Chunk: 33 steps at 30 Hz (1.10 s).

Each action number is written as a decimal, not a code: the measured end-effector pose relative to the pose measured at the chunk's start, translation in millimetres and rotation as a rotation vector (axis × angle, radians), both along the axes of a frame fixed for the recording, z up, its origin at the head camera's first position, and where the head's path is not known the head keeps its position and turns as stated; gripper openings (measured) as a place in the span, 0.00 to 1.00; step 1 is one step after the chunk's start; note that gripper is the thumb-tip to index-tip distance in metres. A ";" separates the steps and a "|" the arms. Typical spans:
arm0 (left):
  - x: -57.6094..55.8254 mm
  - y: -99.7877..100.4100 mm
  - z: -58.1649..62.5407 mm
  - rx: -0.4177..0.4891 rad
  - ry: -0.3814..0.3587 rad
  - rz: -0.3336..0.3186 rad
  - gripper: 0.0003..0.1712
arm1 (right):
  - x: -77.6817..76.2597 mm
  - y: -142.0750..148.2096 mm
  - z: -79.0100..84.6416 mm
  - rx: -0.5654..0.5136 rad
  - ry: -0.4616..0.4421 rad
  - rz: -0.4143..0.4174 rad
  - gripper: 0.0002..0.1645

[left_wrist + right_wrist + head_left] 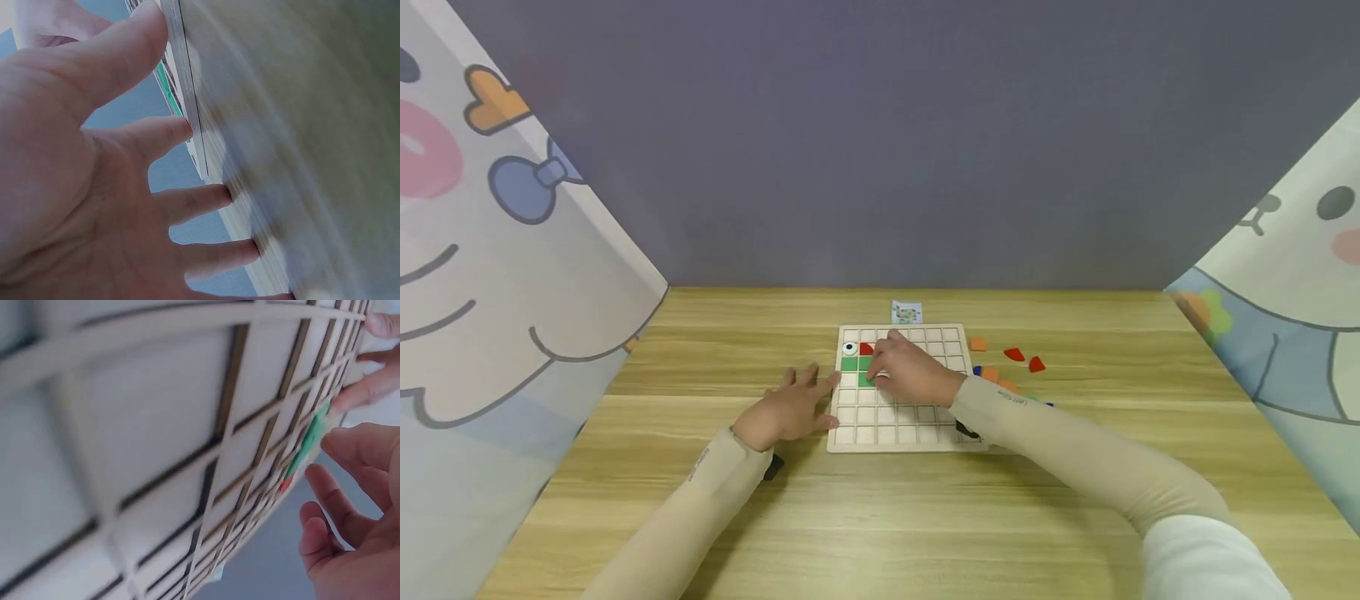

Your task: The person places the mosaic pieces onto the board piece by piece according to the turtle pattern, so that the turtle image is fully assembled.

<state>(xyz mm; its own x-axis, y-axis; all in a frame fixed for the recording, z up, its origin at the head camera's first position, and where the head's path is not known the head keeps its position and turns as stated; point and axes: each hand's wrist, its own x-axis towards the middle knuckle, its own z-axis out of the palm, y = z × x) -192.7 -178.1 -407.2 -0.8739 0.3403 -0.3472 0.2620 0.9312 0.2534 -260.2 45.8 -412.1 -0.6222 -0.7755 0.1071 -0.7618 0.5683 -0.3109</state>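
Note:
A pale square grid board [876,437] lies on the wooden table. My right hand [913,372] reaches over it, fingers bent, pinching at a green square tile [865,380] in the board's left part; in the right wrist view its thumb [340,439] is right at the green piece. Another green tile [848,364], a red quarter-round tile [866,348] and a white tile with a black dot [849,348] sit in cells nearby. My left hand [786,410] is spread at the board's left edge, its thumb and index finger at the rim and other fingertips on the table.
Right of the board lie loose orange [977,343], red [1037,364] and blue tiles, partly hidden by my right forearm. A small printed card [907,312] is behind the board. A grey wall [917,150] closes off the table's far side.

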 end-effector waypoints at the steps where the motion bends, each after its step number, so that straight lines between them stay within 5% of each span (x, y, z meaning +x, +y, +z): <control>1: 0.1 0.0 -0.3 0.002 -0.001 0.002 0.43 | -1.0 4.1 1.4 -0.015 -0.002 -0.005 0.07; 20: 1.5 -0.6 0.7 0.016 0.002 -0.007 0.43 | -27.0 142.5 26.6 -0.187 -0.024 -0.281 0.13; 33: 2.1 0.4 -0.7 0.019 0.010 -0.010 0.43 | -28.6 204.2 -5.1 -0.050 -0.165 -0.408 0.08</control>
